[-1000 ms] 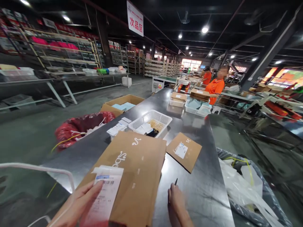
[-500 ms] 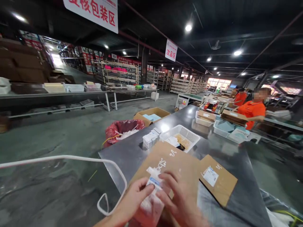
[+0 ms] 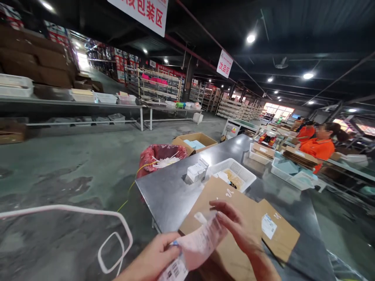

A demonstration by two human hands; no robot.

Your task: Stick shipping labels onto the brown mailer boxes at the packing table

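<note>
Clear packet (image 3: 196,248) with a barcode label hangs above the cardboard mailers (image 3: 225,203) on the table (image 3: 166,193), pinched by left hand (image 3: 152,259) and right hand (image 3: 237,228) at opposite ends, seemingly to stretch it flat.

Pinkish translucent pouch (image 3: 202,244) in the grip is showing a white barcode label with black print. Beneath the grip, brown envelopes (image 3: 231,207) are showing white lettering. Grey steel surface (image 3: 166,191) is reflecting light. Beyond the grip, a white basket (image 3: 233,171) and a red bag (image 3: 159,154) are showing.
</note>
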